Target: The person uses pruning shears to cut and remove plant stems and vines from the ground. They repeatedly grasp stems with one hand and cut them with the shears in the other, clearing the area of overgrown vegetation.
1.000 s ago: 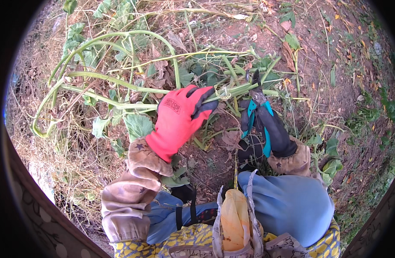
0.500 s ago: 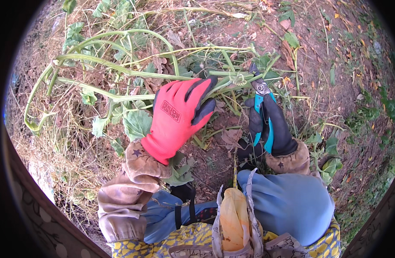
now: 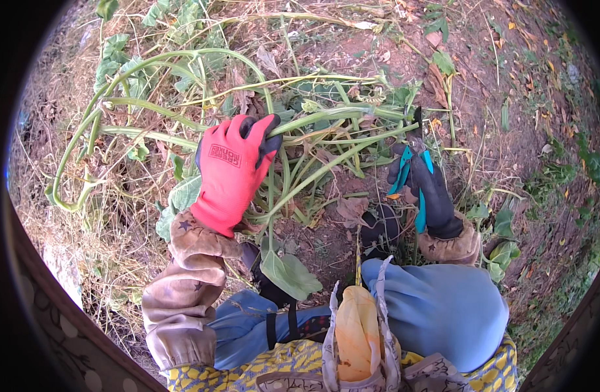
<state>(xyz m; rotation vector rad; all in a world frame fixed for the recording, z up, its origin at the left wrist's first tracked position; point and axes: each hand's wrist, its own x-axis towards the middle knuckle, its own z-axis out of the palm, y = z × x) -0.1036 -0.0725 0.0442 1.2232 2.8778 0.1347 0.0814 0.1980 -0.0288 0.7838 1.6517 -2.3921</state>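
My left hand (image 3: 231,171) in its red glove grips the long green vine stems (image 3: 326,140), right hand (image 3: 421,186) closed on teal-handled pruning shears (image 3: 411,171) just beside them; I'd cut close, stems taut.

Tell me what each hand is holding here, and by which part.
The left hand in a red glove clutches a bundle of long green stems near mid-length. The right hand in a dark glove has its grip on the teal handles of pruning shears.
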